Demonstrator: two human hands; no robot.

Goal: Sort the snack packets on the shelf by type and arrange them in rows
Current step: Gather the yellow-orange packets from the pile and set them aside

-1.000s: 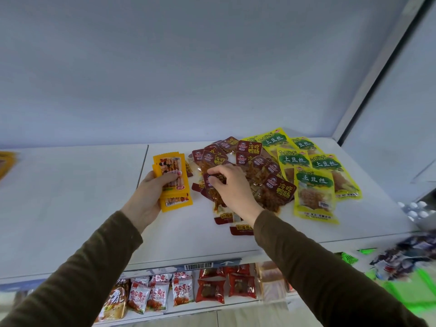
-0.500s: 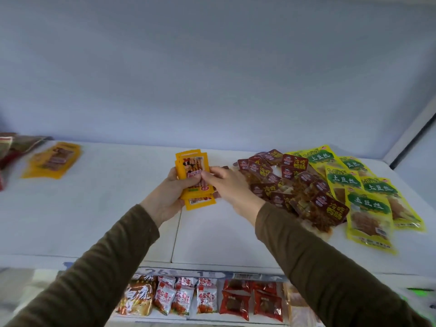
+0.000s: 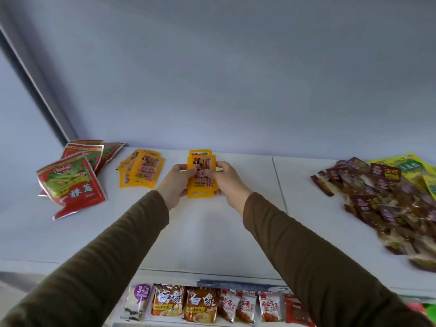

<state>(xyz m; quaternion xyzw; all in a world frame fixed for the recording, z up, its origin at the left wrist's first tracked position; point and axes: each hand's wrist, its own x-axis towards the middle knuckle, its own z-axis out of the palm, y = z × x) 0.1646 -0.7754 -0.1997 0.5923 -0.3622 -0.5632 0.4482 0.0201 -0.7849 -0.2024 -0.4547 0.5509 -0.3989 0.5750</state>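
White shelf (image 3: 212,237) and a pale blue-grey back wall (image 3: 236,79) fill the head view. A small stack of orange packets (image 3: 201,177) is held upright above the shelf, pinched from both sides: the left hand (image 3: 177,182) has its thumb curled across the front, and the right hand (image 3: 226,181) has its fingers curled over the other edge. A second earlier only the left hand held this stack, while the right hand was reaching into the brown pile; half a second ago the right hand had joined it. The stack has since been carried leftward, away from the brown pile and toward an orange pile (image 3: 141,169) lying flat just left of the held stack. It is judged that the orange type has been gathered and is about to be added to its own group.

Counts, taken from the held stack as landmark: in the stack itself, two or three packets can be told by their offset edges. In the orange pile to its left, about three or four overlap. Farther left, four red packets (image 3: 70,182) can be made out. Well to the right, the brown packets (image 3: 382,201) are heaped and blurred, too many to count surely; beyond them a few yellow-green packets (image 3: 408,165) are cut by the frame edge. Below the stack, a lower shelf (image 3: 212,303) holds about seven other packets.
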